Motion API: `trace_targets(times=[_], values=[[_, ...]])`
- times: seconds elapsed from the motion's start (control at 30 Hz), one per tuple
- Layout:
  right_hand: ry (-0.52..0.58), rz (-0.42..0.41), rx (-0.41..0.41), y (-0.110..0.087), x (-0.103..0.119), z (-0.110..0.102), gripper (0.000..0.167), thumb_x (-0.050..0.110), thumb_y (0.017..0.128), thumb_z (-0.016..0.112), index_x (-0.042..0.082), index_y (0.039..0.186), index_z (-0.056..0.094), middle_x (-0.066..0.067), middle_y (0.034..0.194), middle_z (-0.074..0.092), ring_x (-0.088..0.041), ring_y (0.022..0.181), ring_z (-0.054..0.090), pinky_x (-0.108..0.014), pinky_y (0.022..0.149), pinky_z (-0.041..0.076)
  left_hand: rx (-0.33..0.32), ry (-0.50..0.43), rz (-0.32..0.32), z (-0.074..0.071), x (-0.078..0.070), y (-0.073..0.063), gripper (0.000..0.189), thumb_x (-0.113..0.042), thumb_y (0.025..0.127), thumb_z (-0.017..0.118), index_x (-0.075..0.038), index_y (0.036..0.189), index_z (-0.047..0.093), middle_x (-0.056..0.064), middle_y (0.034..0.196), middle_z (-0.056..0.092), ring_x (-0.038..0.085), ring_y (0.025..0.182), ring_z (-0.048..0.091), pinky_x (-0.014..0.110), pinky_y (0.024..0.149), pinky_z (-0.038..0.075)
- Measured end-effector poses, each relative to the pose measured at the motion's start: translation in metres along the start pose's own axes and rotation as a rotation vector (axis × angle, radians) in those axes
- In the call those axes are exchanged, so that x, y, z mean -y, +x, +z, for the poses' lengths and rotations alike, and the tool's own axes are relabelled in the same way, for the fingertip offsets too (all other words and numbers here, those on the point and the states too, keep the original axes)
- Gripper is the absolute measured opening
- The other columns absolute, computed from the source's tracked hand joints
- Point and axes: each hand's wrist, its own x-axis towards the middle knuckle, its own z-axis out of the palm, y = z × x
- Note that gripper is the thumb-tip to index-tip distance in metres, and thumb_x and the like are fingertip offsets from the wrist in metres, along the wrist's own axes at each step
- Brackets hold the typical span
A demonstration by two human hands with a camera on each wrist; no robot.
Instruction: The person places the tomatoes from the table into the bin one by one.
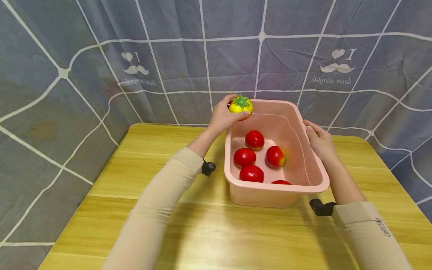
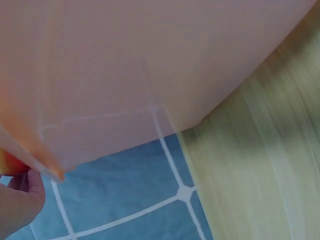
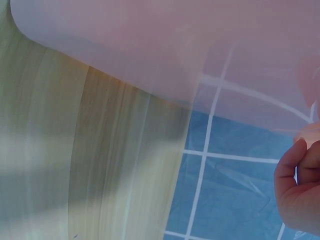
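My left hand (image 1: 224, 115) holds a tomato (image 1: 238, 107) with a green star-shaped top, yellow around it and red lower down, over the back left corner of a pink plastic bin (image 1: 276, 187). In the left wrist view, part of this tomato (image 2: 12, 165) shows red-orange beside the fingers. The right hand (image 1: 320, 140) grips the bin's right rim, its fingers curled at the edge in the right wrist view. Several red tomatoes lie inside the bin, one of them (image 1: 275, 156) showing a yellow end. The front wall partly hides another tomato (image 1: 281, 182).
The bin stands on a wood-grain table (image 1: 141, 176), towards its back edge. Behind and to both sides hangs a grey-blue curtain (image 1: 175, 63) with white lines. A black wrist mount (image 1: 208, 168) sits by the left cuff, another (image 1: 322, 207) by the right.
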Motion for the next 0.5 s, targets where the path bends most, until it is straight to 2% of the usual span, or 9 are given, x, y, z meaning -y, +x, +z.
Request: trace_targets(times=[0.27, 0.5], values=[[-0.016, 0.001, 0.011, 0.0039, 0.0011, -0.0027, 0.054, 0.039, 0.1, 0.031, 0.008, 0.145, 0.03, -0.019, 0.144, 0.035, -0.027, 0.124, 0.043, -0.005, 0.075, 0.041, -0.013, 0.013, 0.005, 0.0079, 0.0021, 0.0007, 0.056, -0.02, 0.079, 0.073, -0.005, 0.128, 0.051, 0.01, 0.121, 0.056, 0.021, 0.103, 0.056, 0.022, 0.085, 0.047], [-0.018, 0.0, 0.02, 0.0061, 0.0006, -0.0025, 0.054, 0.038, 0.1, 0.031, 0.008, 0.145, 0.03, -0.019, 0.144, 0.034, -0.031, 0.127, 0.039, -0.005, 0.076, 0.041, -0.017, 0.054, 0.047, 0.0074, 0.0083, -0.0017, 0.052, -0.013, 0.082, 0.07, 0.002, 0.128, 0.051, 0.021, 0.123, 0.054, 0.031, 0.112, 0.05, 0.027, 0.095, 0.042]])
